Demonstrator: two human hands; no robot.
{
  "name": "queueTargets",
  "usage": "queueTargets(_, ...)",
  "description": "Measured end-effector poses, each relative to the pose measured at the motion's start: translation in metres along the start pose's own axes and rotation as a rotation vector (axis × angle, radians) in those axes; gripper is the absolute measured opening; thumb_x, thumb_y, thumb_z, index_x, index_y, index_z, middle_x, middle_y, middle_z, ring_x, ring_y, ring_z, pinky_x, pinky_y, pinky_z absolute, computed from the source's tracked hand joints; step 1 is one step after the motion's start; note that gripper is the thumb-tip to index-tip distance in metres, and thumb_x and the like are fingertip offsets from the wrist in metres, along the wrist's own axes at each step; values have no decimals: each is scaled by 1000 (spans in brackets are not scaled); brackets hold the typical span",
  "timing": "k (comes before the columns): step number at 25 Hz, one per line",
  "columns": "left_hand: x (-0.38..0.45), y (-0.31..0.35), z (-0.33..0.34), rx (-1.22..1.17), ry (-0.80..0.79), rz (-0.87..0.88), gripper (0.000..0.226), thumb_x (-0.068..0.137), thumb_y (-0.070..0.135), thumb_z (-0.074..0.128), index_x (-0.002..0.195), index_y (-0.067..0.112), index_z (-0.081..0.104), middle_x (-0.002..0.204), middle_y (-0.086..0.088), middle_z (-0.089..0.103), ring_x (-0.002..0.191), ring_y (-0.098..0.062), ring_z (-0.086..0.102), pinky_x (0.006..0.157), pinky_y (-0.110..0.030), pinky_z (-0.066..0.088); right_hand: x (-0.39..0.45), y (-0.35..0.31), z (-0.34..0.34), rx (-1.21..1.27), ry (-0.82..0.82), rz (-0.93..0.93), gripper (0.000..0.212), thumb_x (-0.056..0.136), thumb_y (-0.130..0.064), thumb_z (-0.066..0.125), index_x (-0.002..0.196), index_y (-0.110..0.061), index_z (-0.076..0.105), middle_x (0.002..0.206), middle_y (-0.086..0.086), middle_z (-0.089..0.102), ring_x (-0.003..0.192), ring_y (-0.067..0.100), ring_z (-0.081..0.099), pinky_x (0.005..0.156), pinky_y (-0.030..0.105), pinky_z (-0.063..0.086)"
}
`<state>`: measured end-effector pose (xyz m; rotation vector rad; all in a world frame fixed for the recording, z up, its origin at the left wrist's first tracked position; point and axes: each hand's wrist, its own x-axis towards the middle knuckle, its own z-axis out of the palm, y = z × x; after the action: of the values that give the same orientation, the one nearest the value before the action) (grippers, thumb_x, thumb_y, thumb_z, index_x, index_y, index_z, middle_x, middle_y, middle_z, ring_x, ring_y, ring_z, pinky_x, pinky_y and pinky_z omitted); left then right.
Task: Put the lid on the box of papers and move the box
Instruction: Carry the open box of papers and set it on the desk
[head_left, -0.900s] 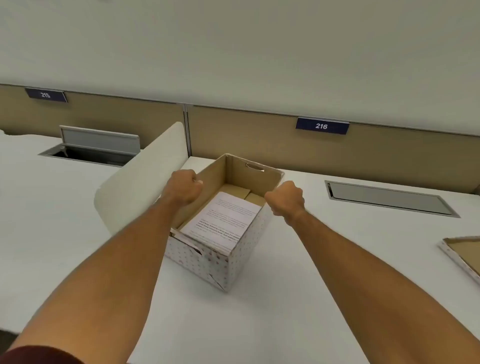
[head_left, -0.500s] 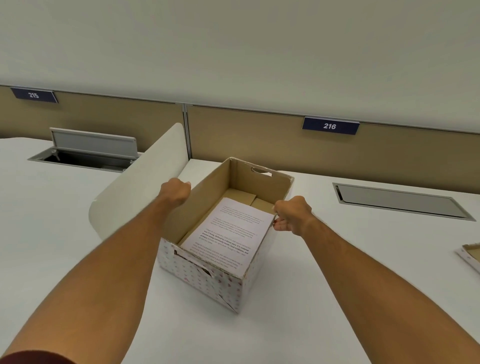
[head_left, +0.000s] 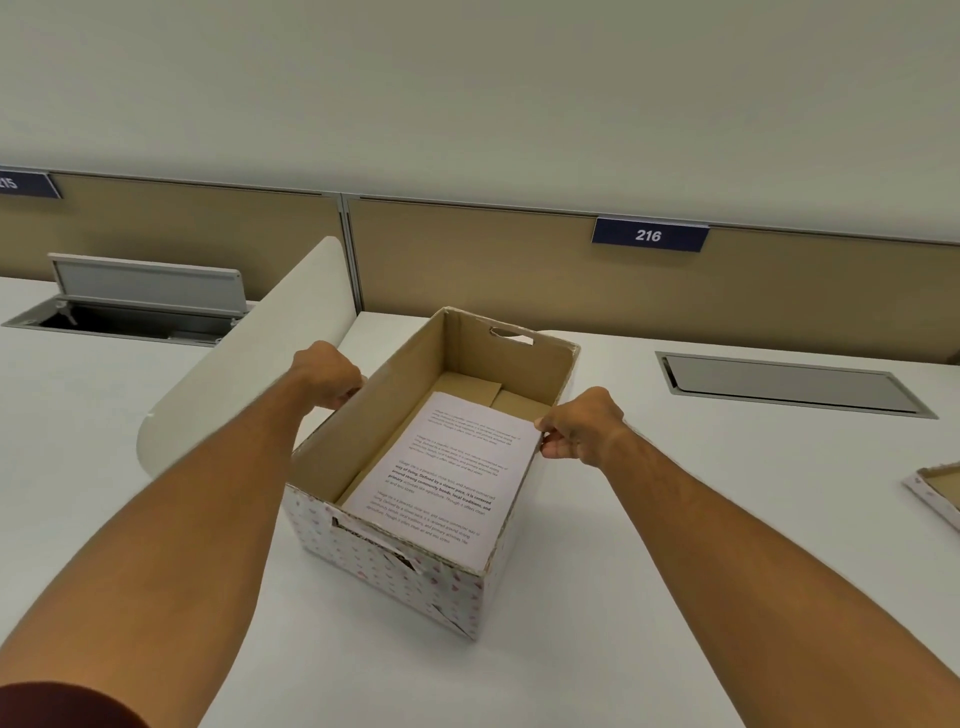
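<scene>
An open cardboard box (head_left: 395, 561), white with small pink marks outside and brown inside, stands on the white desk. A printed stack of papers (head_left: 447, 478) lies in it, leaning toward the near right wall. My left hand (head_left: 327, 371) is closed on the box's left wall rim. My right hand (head_left: 582, 428) is closed on the right wall rim. The matching lid (head_left: 935, 491) lies upside down at the far right edge of the view, mostly cut off.
A white curved divider panel (head_left: 244, 358) stands just left of the box, close to my left hand. An open cable hatch (head_left: 145, 301) is at back left, a shut one (head_left: 789, 384) at back right. A tan partition with labels 215 and 216 closes the back.
Both hands have settled onto the box's side walls and closed on the rims. The box looks nearer and larger in view, and the lid has slid further toward the right edge.
</scene>
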<state>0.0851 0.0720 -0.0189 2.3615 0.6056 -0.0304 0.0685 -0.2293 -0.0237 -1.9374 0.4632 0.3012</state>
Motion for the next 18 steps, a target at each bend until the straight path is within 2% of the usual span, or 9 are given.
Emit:
queueTargets(4, -4, 6, 1, 85, 18, 62, 19, 78, 8, 75, 89, -7, 72, 94, -23, 71, 83, -33, 72, 84, -44, 59, 5, 1, 0, -24, 38, -20, 18, 84, -2, 72, 77, 0, 56, 104, 20, 73, 82, 33, 75, 65, 34, 63)
queueTargets(9, -17, 13, 3, 113, 16, 103, 16, 76, 7, 76, 85, -5, 73, 87, -20, 73, 74, -29, 73, 82, -44, 60, 11, 6, -9, -120, 117, -91, 14, 83, -1, 72, 80, 1, 58, 97, 18, 75, 76, 32, 75, 73, 41, 63)
queueTargets(12, -31, 21, 6, 80, -9, 106, 15, 75, 5, 76, 85, -6, 73, 86, -20, 73, 73, -30, 74, 81, -46, 61, 10, 9, -24, -133, 119, -85, 16, 81, 0, 73, 93, 6, 64, 92, 18, 74, 72, 32, 75, 71, 42, 63)
queueTargets(14, -42, 32, 7, 34, -27, 92, 14, 76, 3, 75, 85, -6, 72, 82, -19, 74, 69, -30, 74, 80, -45, 61, 6, 8, -41, -129, 113, -78, 17, 81, 0, 74, 94, 6, 66, 84, 18, 73, 68, 30, 75, 65, 38, 64)
queueTargets(18, -71, 62, 17, -37, -85, 69, 10, 76, -1, 74, 83, -6, 71, 76, -18, 73, 60, -26, 73, 66, -38, 63, 0, 7, -87, -147, 147, -78, 14, 79, 4, 73, 92, 8, 68, 82, 21, 72, 64, 29, 74, 65, 40, 64)
